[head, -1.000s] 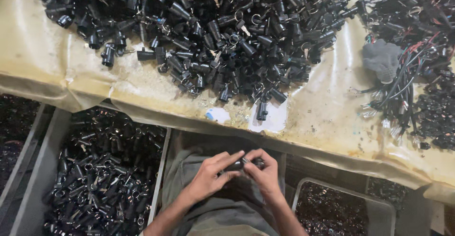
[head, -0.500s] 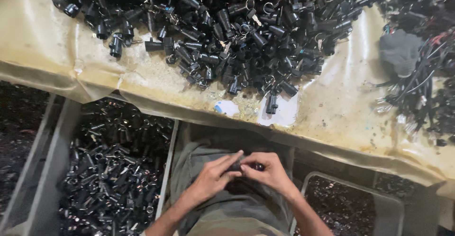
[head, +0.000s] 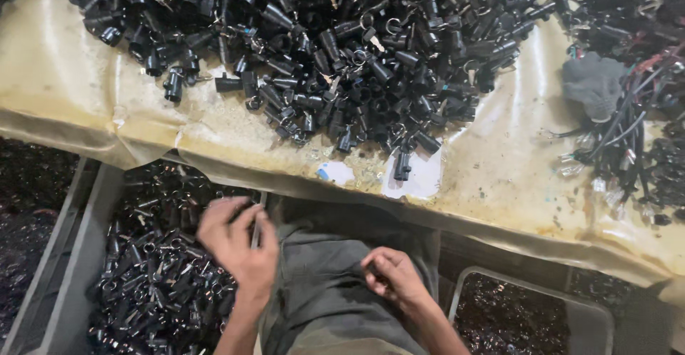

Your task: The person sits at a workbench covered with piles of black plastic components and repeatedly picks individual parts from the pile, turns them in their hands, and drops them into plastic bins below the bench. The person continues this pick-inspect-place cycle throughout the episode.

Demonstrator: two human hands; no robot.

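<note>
Your left hand (head: 239,244) has its fingers curled over the grey plastic bin (head: 78,255) of small black plastic tube-shaped parts (head: 153,284), at seven o'clock; whether it grips one, I cannot tell. Your right hand (head: 392,278) is loosely closed above your lap. At twelve o'clock, one big pile of black plastic sockets (head: 335,48), too many to count, lies on the yellowish sheet (head: 499,176).

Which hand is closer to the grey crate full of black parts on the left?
Left. The left hand reaches over the rim of the grey crate, above its black parts. The right hand rests over the lap, well away from the crate.
</note>
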